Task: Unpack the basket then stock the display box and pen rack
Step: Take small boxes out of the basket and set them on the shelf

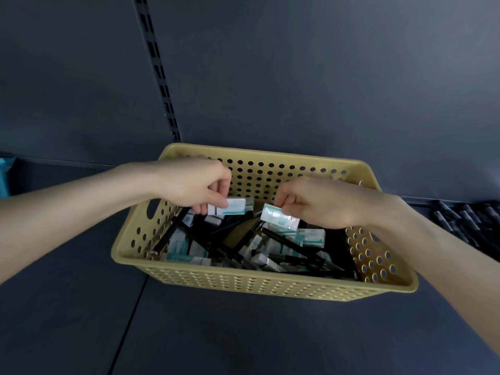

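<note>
Far left edge of the frame: a teal object [3,177], cut off, identity not determinable. Upper left: one slotted shelf upright [159,69] against dark panels.

Left of centre: the left hand [194,185] pinches one small white-and-teal box [230,206] between thumb and curled fingers, above the basket's far side.

Centre: one yellow perforated basket [259,282] sits on the dark shelf. It holds mixed loose boxes [178,246] and black pens [286,243]. The heap is tangled, so an exact count is not possible: roughly a dozen boxes or more, and several pens.

Right of centre: the right hand [324,204] pinches a second box [278,216], tilted, just above the heap. Boxes in hand: two, one per hand, apart from each other.

Far right: a row of dark pens in the rack [465,220], partly out of frame, not countable.

Assessment: the unpacking step is in hand, with much stock left in the basket. The next move calls for lifting both boxes clear of the rim and carrying them to the display box, which is not identifiable here.
</note>
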